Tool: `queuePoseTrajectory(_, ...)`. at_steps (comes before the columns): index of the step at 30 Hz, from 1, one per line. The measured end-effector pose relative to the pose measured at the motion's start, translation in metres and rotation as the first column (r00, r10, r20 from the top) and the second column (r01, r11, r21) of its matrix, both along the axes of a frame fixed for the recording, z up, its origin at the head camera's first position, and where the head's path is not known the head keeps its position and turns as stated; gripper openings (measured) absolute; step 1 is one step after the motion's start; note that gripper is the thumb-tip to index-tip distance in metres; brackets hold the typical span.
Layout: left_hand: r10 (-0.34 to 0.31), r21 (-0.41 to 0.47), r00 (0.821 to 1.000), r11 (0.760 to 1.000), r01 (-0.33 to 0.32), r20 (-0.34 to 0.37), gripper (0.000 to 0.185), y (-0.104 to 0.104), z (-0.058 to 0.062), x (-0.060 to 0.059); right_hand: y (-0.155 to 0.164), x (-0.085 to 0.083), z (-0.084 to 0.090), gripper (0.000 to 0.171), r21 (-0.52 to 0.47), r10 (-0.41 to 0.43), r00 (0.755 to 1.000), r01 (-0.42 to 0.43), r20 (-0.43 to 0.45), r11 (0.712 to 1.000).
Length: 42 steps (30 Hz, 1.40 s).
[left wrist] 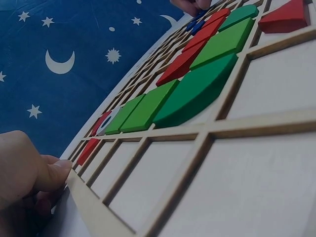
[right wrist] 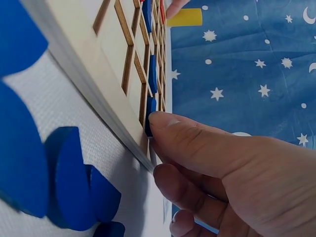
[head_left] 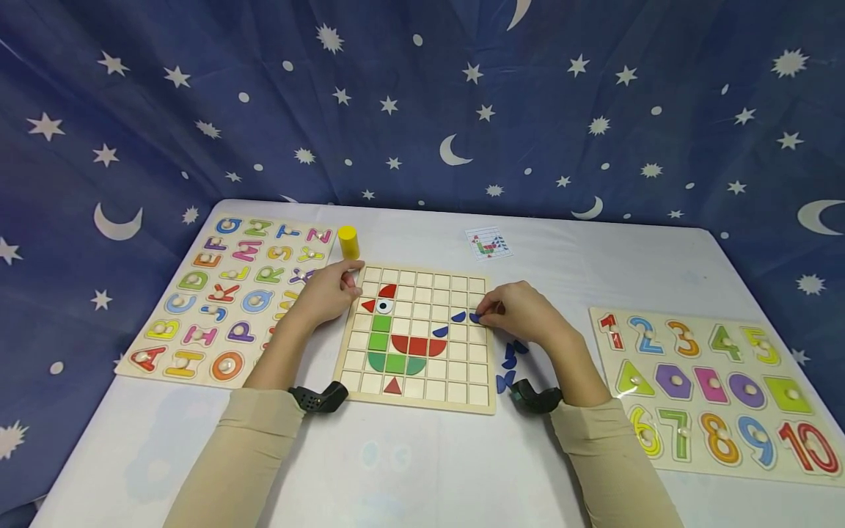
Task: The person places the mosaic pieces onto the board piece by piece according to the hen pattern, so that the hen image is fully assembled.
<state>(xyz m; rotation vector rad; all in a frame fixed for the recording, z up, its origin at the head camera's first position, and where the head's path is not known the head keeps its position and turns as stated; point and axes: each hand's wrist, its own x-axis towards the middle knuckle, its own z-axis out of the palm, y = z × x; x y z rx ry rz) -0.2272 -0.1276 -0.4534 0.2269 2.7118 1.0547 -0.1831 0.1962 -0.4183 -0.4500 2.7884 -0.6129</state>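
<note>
Three blue curved pieces (head_left: pixel 458 317) lie in the square wooden grid board (head_left: pixel 422 392), the right hand (head_left: pixel 521 312) pinching one, the left hand (head_left: pixel 326 293) gripping its corner.

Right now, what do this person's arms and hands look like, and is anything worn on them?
Both arms are covered to the wrist by long beige sleeves, the left sleeve and the right sleeve. A small black device sits at each wrist: the left wrist device and the right wrist device. The left hand and right hand are bare, with no gloves or rings that show.
</note>
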Motion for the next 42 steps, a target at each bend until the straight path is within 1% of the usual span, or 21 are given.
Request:
queuePoseTrajectory(19, 0.008, 0.002, 1.0, 1.0, -0.008, -0.002, 0.049, 0.0, 0.001, 0.0, 0.001, 0.0, 0.003, 0.015, -0.01, 0.023, 0.999, -0.023, 0.022, 1.0)
queuePoseTrajectory(24, 0.005, 0.002, 1.0, 1.0, -0.005, -0.005, 0.048, 0.0, 0.001, 0.0, 0.007, -0.001, 0.004, 0.014, -0.041, 0.016, 0.998, -0.013, 0.056, 0.999)
queuePoseTrajectory(27, 0.002, 0.006, 1.0, 1.0, -0.002, -0.001, 0.048, 0.001, 0.001, 0.0, 0.017, -0.001, 0.007, 0.011, -0.045, 0.012, 0.995, -0.008, 0.097, 0.999)
queuePoseTrajectory(29, 0.002, 0.009, 1.0, 1.0, -0.002, 0.001, 0.048, 0.001, 0.002, 0.0, 0.026, -0.001, 0.009, 0.012, -0.019, 0.002, 0.989, 0.001, 0.151, 1.0)
queuePoseTrajectory(31, 0.003, 0.012, 1.0, 1.0, -0.003, 0.004, 0.048, 0.002, 0.002, 0.0, 0.035, 0.0, 0.011, 0.017, 0.027, -0.008, 0.975, 0.002, 0.22, 1.0)
queuePoseTrajectory(33, 0.003, 0.01, 1.0, 1.0, -0.003, 0.005, 0.048, 0.002, 0.002, 0.0, 0.042, 0.0, 0.013, 0.021, 0.073, -0.027, 0.956, 0.006, 0.292, 0.997)
queuePoseTrajectory(35, 0.002, 0.008, 1.0, 1.0, -0.002, 0.005, 0.048, 0.001, 0.002, 0.0, 0.046, 0.001, 0.014, 0.024, 0.107, -0.033, 0.941, -0.003, 0.338, 0.994)
queuePoseTrajectory(37, 0.001, 0.006, 1.0, 1.0, -0.001, 0.006, 0.048, 0.001, 0.002, -0.001, 0.048, 0.001, 0.014, 0.026, 0.12, -0.033, 0.932, -0.011, 0.361, 0.993)
queuePoseTrajectory(42, 0.003, 0.007, 1.0, 1.0, -0.003, 0.012, 0.048, 0.001, 0.001, -0.001, 0.048, 0.0, 0.012, 0.025, 0.129, -0.039, 0.929, -0.009, 0.367, 0.992)
